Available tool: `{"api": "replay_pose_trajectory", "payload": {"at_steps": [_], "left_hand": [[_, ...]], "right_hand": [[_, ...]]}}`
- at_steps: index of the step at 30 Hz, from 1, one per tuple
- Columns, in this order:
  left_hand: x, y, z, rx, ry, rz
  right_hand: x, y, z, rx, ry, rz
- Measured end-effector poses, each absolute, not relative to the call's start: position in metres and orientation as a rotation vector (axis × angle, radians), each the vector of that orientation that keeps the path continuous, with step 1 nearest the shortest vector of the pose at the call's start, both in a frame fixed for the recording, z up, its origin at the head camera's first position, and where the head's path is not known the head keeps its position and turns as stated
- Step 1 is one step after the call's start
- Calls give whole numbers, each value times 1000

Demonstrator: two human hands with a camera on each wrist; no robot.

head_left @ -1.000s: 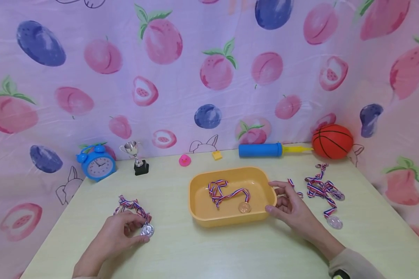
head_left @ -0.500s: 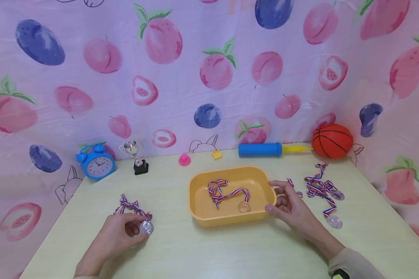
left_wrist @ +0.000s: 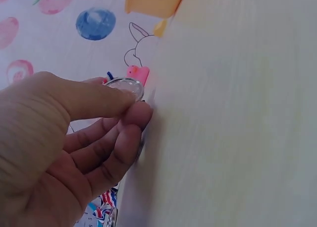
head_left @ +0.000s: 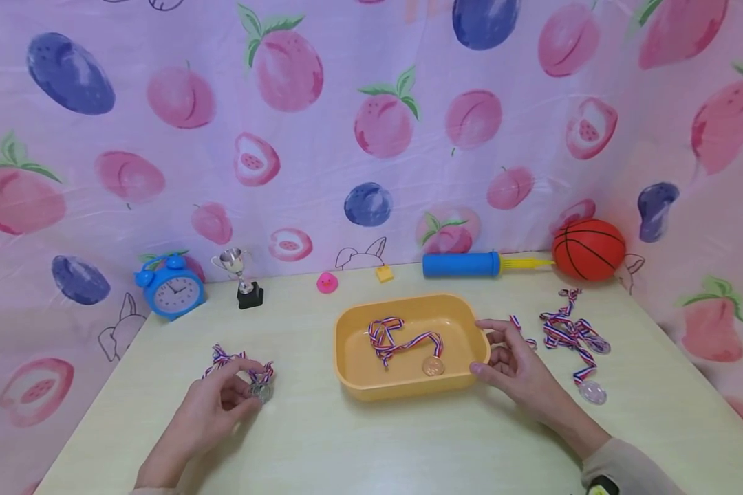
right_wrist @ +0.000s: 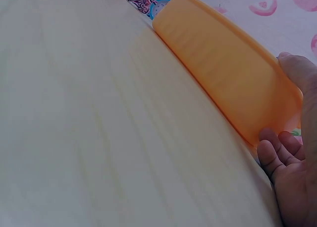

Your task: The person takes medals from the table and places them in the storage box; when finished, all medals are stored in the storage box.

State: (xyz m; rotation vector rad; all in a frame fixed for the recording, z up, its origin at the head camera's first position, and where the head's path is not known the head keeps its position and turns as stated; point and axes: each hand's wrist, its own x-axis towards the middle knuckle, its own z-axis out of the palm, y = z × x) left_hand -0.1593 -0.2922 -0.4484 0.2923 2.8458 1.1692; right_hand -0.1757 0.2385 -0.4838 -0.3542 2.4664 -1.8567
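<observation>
My left hand (head_left: 207,412) pinches a silver medal (head_left: 261,392) by its edge at the left of the table; the medal (left_wrist: 128,87) shows between thumb and fingers in the left wrist view. Its red, white and blue ribbon (head_left: 261,374) lies bunched behind the hand, which partly hides it. My right hand (head_left: 520,368) holds the right end of a yellow plastic basin (head_left: 402,393), thumb on the rim and fingers curled at the outer side. Inside the basin lies a bronze-coloured medal (head_left: 433,366) with its striped ribbon.
Right of the basin lie more ribboned medals (head_left: 592,392). Along the back stand a blue alarm clock (head_left: 175,294), a small trophy (head_left: 248,294), a pink duck (head_left: 327,282), a yellow block (head_left: 384,273), a blue pump (head_left: 461,265) and a basketball (head_left: 589,250).
My left hand has lifted the silver medal slightly off the table and tilted it, shifting the ribbon's near end with it. The right hand and the basin have stayed in place.
</observation>
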Motion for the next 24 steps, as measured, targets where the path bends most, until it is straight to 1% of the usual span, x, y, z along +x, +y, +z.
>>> {"api": "replay_pose_trajectory", "payload": {"at_steps": [8,12,20,24], "left_hand": [[-159,-288,-445,242,2758,1273],[-159,-286,-441,262,2745,1330],[-163,-280,-429,403,2834,1369],[-168,-274,-417,543,2892,1370]], "right_hand": [[-176,238,-484,-357,2469,-1860],[-177,238,-484,-359,2459,-1868],[-177,239,-485,-373,2465,-1864],[-176,239,-484,-368,2458,-1869]]}}
